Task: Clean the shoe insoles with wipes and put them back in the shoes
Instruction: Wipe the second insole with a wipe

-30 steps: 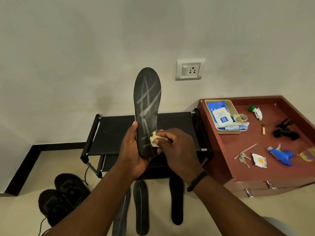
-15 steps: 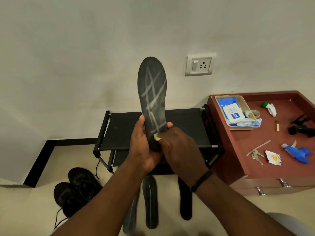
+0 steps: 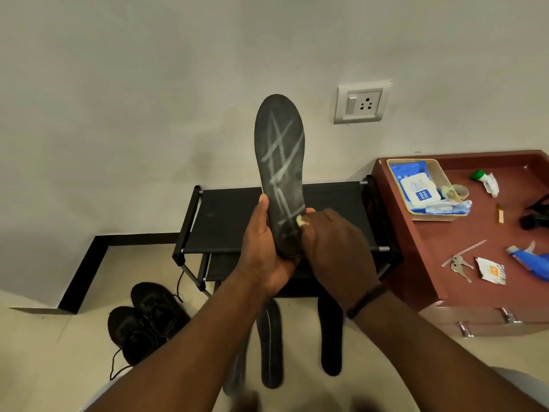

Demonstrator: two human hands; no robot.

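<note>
1. My left hand [image 3: 264, 248] grips the heel of the dark insole [image 3: 279, 171], toe upright.
2. My right hand [image 3: 338, 251] pinches a crumpled wipe [image 3: 301, 220] against its lower edge.
3. Black shoes [image 3: 145, 319] on the floor left; 2 insoles [image 3: 297, 337] below, before the rack [image 3: 225, 221].
4. Tray [image 3: 439, 176] on the cabinet holds a wipes pack [image 3: 419, 193].

Shoes [image 3: 145, 319] left of rack [image 3: 225, 221], cabinet [image 3: 445, 233] right, seemingly three insoles [image 3: 270, 346] before it.
</note>
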